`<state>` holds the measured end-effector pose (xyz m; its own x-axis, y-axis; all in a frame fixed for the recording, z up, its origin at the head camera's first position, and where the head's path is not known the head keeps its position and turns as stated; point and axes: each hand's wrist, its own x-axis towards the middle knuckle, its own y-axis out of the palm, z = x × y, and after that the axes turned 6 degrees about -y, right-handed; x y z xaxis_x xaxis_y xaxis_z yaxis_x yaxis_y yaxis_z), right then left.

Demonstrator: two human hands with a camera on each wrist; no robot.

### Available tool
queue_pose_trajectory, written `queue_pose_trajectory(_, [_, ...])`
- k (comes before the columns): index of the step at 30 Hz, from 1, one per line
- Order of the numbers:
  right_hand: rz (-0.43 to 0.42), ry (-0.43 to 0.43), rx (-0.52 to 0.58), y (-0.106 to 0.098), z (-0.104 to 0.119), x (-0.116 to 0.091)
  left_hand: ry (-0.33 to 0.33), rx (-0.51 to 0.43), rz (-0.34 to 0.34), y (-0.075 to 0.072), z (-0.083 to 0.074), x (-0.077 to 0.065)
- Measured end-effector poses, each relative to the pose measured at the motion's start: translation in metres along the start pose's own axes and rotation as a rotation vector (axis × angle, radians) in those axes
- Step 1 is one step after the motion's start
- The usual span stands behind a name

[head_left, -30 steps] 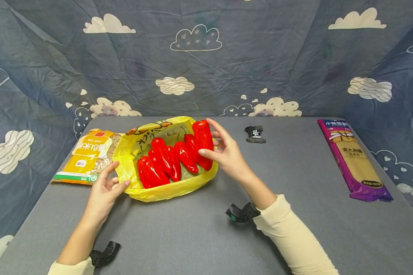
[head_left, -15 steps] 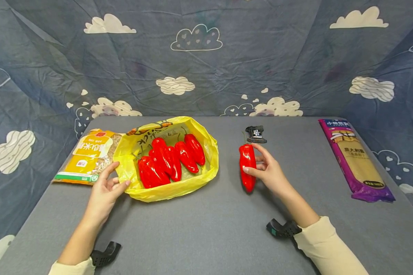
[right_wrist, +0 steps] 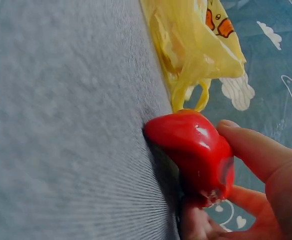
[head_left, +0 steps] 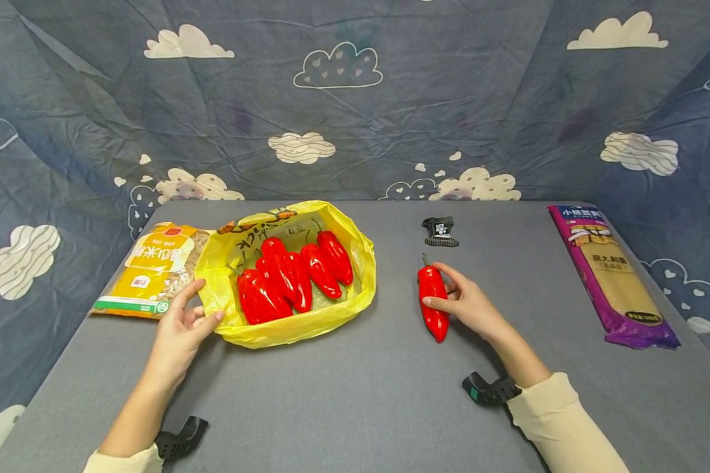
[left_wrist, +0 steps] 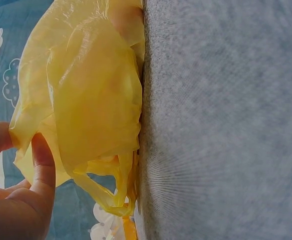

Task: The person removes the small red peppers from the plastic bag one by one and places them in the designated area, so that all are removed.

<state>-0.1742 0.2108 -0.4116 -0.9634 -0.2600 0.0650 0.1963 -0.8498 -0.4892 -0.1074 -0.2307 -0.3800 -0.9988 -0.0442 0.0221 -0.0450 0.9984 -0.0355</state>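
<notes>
My left hand (head_left: 180,335) pinches the left rim of a yellow plastic bag (head_left: 296,332) between thumb and fingers. The left wrist view shows the thumb (left_wrist: 43,155) on the bag's thin edge. Inside the open bag lie several glossy red peppers (head_left: 278,269) with thin green stems. To the right of the bag, my right hand (head_left: 470,305) grips one red pepper (head_left: 434,305) with the thumb on its near side. Its stem points to the back. In the right wrist view the pepper's tip (right_wrist: 153,127) is right at the grey tabletop.
A yellow grain packet (head_left: 154,269) lies left of the bag, partly behind it. Behind the right hand sits a small black mesh bundle (head_left: 440,231) with a label. A purple pasta pack (head_left: 615,276) lies at the far right. A cloud-print cloth (head_left: 355,98) hangs behind the table.
My right hand has lifted the pepper out of the bag and carried it right, then slightly toward me and lower, its tip swinging right. My left hand has stayed at the bag's rim.
</notes>
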Motion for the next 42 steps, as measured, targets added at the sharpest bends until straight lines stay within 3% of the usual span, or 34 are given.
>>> queue_pose_trajectory(6, [0.004, -0.026, -0.189, 0.001, 0.002, 0.002, -0.001, 0.008, -0.007, 0.000, 0.000, -0.001])
queue_pose_trajectory(15, [-0.048, -0.083, -0.127, -0.002, 0.011, 0.000, 0.002, 0.025, -0.013, 0.001, 0.001, -0.001])
queue_pose_trajectory(19, [-0.089, -0.162, -0.113, 0.000, 0.031, 0.000, 0.008, 0.022, -0.010, 0.000, 0.002, -0.001])
queue_pose_trajectory(28, [-0.168, -0.423, -0.050, 0.020, 0.083, 0.015, 0.038, 0.013, -0.012, -0.001, 0.004, 0.001])
queue_pose_trajectory(34, [-0.122, -0.514, 0.067, 0.046, 0.116, 0.027, 0.026, 0.016, -0.008, -0.002, 0.002, 0.002])
queue_pose_trajectory(37, [-0.071, -0.513, 0.092, 0.060, 0.130, 0.034, 0.019, 0.019, -0.011, -0.003, 0.003, 0.001])
queue_pose_trajectory(42, [0.000, -0.476, 0.054, 0.083, 0.107, 0.061, 0.005, 0.004, 0.000, -0.003, 0.003, 0.001])
